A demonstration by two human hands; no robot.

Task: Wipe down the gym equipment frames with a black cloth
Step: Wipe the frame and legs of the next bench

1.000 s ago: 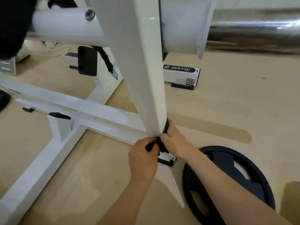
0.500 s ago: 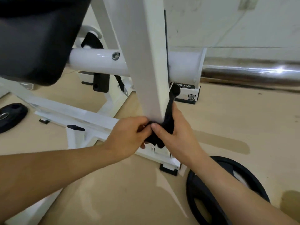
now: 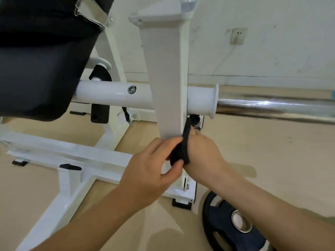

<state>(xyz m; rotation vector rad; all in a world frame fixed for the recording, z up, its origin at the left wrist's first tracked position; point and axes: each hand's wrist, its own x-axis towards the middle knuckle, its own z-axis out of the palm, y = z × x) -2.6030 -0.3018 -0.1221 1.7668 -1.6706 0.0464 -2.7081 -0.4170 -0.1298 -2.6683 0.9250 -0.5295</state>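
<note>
Smooth tan floor (image 3: 253,151) & scuffed white wall (image 3: 272,42) are seen beyond hands. Soft black cloth (image 3: 179,153) is held against glossy white square post (image 3: 166,87), gripped between L hand (image 3: 152,171) & R hand (image 3: 201,153)

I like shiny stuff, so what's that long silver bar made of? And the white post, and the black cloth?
The silver bar looks like chromed or polished steel: it mirrors bright streaks of light. The white post is likely metal under smooth paint: flat faces, crisp edges. The black cloth is soft matte fabric, bunching into folds against the post; which fibre, I can't tell.
</note>
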